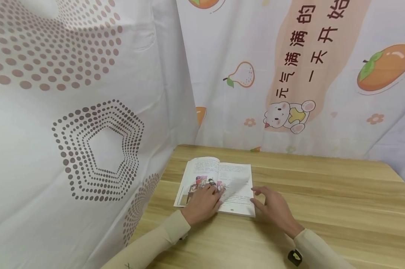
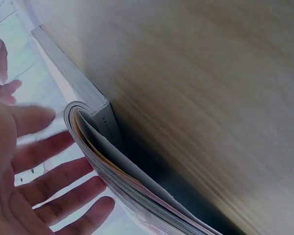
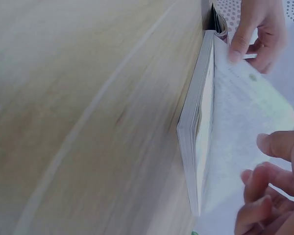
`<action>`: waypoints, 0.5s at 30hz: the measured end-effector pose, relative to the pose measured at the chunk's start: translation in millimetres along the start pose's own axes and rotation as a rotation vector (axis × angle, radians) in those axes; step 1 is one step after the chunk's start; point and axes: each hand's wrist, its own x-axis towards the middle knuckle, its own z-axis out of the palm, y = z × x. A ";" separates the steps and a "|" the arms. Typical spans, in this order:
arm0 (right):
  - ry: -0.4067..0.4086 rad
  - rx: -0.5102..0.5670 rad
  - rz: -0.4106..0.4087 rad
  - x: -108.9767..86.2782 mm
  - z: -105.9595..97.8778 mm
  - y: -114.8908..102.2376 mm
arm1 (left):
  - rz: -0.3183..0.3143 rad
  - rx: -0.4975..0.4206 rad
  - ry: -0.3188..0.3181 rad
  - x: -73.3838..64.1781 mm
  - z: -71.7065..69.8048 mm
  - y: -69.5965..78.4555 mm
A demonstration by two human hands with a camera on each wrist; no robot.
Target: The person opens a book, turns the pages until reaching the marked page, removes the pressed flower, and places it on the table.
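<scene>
An open book (image 1: 236, 190) lies on the wooden table, with printed text on both pages and a coloured picture on the left one. My left hand (image 1: 203, 203) lies over the lower middle of the book. Its fingers (image 2: 63, 196) are spread and fairly straight against the left pages, which bulge up near the spine in the left wrist view. My right hand (image 1: 274, 207) is at the book's right edge. In the right wrist view its thumb (image 3: 279, 146) stands apart from the loosely bent fingers, near the right page (image 3: 235, 127), with nothing seen between them.
The wooden table (image 1: 323, 186) extends to the right of the book. A white curtain with dotted patterns (image 1: 98, 157) hangs close along the left side. Behind the table hangs another curtain with fruit prints and writing (image 1: 242, 74).
</scene>
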 end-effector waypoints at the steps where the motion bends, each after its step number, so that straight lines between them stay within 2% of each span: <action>1: -0.012 -0.002 0.001 -0.2 0.2 0.6 | -0.002 0.002 0.027 0.3 -0.2 -0.5; 6: -0.124 -0.011 -0.020 -4.4 3.9 2.2 | -0.031 -0.032 0.179 0.7 3.2 -1.9; 8: -0.171 -0.034 -0.043 -6.1 6.0 3.1 | -0.049 -0.032 0.219 0.9 5.3 -2.2; 12: -0.243 -0.081 -0.073 -8.7 9.8 4.8 | -0.060 0.042 0.243 1.5 7.5 -2.7; 15: -0.263 -0.108 -0.093 -9.9 10.9 4.9 | -0.029 0.071 0.242 3.1 6.8 -3.1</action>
